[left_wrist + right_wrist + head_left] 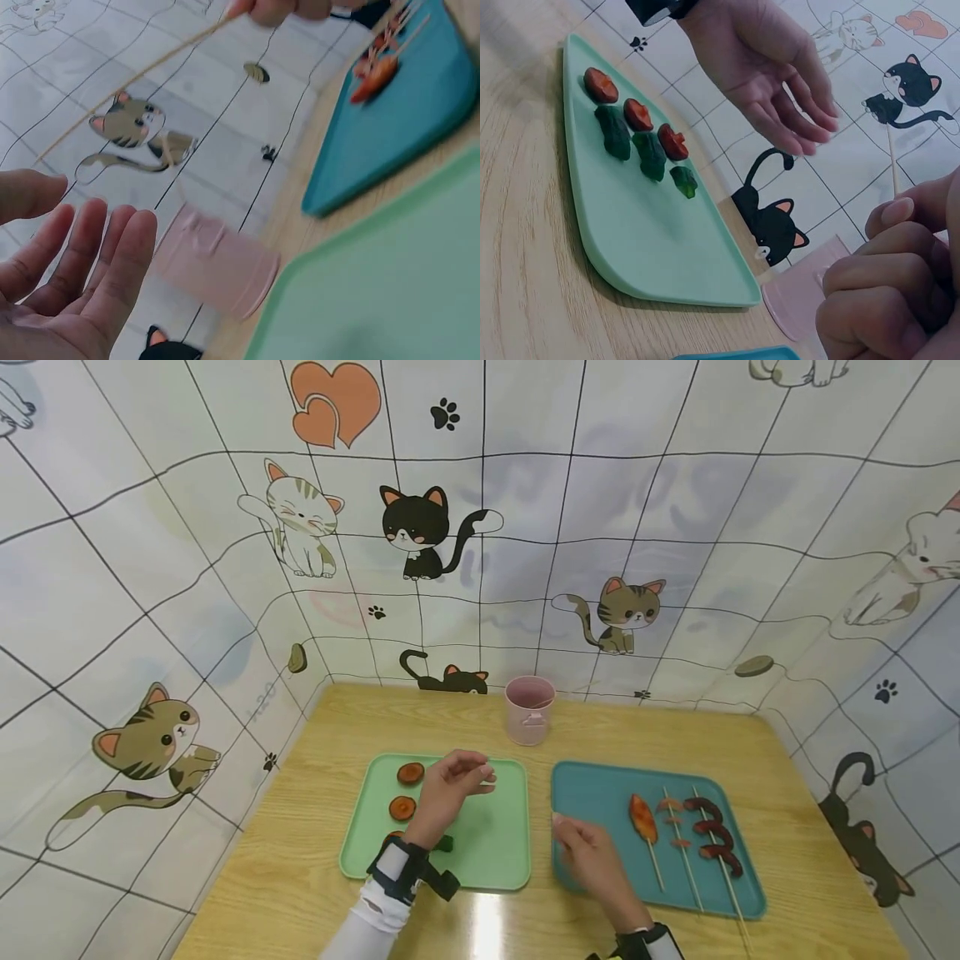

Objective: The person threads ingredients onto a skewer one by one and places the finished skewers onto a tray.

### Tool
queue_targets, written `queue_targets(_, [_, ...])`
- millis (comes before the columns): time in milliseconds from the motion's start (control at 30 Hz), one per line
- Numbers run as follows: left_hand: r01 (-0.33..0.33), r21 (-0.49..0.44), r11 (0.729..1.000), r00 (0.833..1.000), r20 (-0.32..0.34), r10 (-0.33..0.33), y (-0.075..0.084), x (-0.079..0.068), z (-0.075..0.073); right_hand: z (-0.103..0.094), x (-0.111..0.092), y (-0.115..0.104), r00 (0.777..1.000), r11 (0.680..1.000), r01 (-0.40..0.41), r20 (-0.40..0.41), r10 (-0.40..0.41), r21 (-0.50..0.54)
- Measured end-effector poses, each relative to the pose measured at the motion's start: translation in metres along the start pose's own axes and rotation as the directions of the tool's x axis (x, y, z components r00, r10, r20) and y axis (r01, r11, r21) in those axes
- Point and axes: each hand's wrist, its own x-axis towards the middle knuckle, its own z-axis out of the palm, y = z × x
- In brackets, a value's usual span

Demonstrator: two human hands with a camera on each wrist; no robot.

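Observation:
My right hand (592, 860) pinches a thin bamboo skewer (135, 75) between curled fingers, near the left edge of the blue tray (592, 785). In the left wrist view no food shows on the visible length of the skewer. My left hand (453, 793) hovers above the light green tray (495, 852) with relaxed, slightly bent fingers and nothing in them; the skewer's end points toward its fingertips. On the green tray lie several round brown-orange slices (600, 86) and dark green pieces (615, 133), partly covered by my left hand and wrist in the head view.
The blue tray holds one skewer with an orange-brown piece (642, 818), one with small pinkish pieces (678, 842) and one with dark red curved pieces (716, 835). Behind both trays stands a pink cup (525, 718) with thin sticks in it. A cat-print curtain (525, 527) surrounds the table.

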Motion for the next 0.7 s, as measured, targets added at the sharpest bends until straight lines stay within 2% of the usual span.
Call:
queue_targets(100, [-0.036,0.105,0.994,0.998,-0.043,0.04,0.005,0.009,-0.017,-0.004,0.0,0.002,1.0,0.999,-0.011,0.014,0.011,0.03])
queue_targets(167, [-0.059,0.226,0.972,0.995,-0.063,0.075,0.008,0.016,-0.028,-0.006,0.0,0.003,1.0,0.999,-0.017,0.016,0.016,0.04])
queue_targets(233, [-0.077,0.358,0.931,0.992,-0.066,0.108,0.011,0.021,-0.039,-0.008,-0.001,0.005,1.0,0.998,-0.019,0.013,0.018,0.051])
queue_targets(333, [-0.081,0.524,0.848,0.991,-0.047,0.124,0.013,0.03,-0.054,-0.009,-0.001,0.007,1.0,0.998,-0.023,0.014,0.022,0.063])
queue_targets(433, [-0.082,0.607,0.791,0.995,-0.002,0.104,0.012,0.039,-0.067,-0.011,-0.001,0.008,0.999,0.997,-0.029,0.018,0.028,0.073])
queue_targets(600, [-0.091,0.699,0.709,0.995,0.1,0.029,0.006,0.052,-0.081,-0.013,-0.002,0.01,0.999,0.996,-0.038,0.02,0.036,0.084])
queue_targets(700, [-0.116,0.766,0.632,0.984,0.177,-0.034,0.001,0.059,-0.086,-0.015,-0.003,0.011,0.999,0.996,-0.043,0.031,0.04,0.083])
